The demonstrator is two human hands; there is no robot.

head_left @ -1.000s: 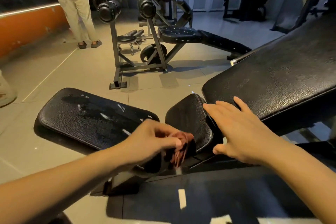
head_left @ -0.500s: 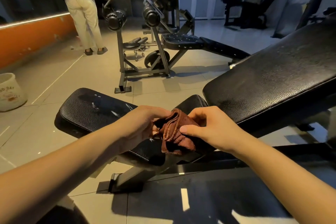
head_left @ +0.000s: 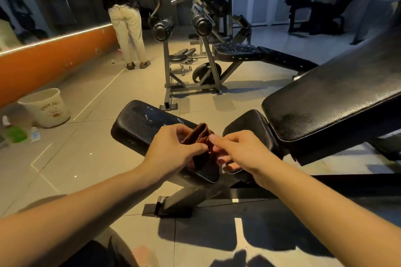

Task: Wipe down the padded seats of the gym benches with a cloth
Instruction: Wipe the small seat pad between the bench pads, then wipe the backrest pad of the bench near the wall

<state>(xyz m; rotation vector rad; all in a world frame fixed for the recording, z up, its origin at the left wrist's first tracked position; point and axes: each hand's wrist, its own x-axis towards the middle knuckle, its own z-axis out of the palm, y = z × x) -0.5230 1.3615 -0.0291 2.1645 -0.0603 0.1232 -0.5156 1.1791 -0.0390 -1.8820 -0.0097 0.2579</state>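
Over the seat pad [head_left: 138, 123] edge, left hand [head_left: 171, 151] and right hand [head_left: 240, 151] pinch cloth [head_left: 199, 134].

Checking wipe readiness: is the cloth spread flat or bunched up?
Bunched, folded over. The brown cloth stands in a ridge, pinched between left hand and right hand above the seat pad.

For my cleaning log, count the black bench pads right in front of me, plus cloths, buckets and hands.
Black bench pads: 3 (left pad, small middle pad, big tilted pad)
Cloth: 1
Bucket: 1
Hands: 2 (left hand, right hand)
Total: 7
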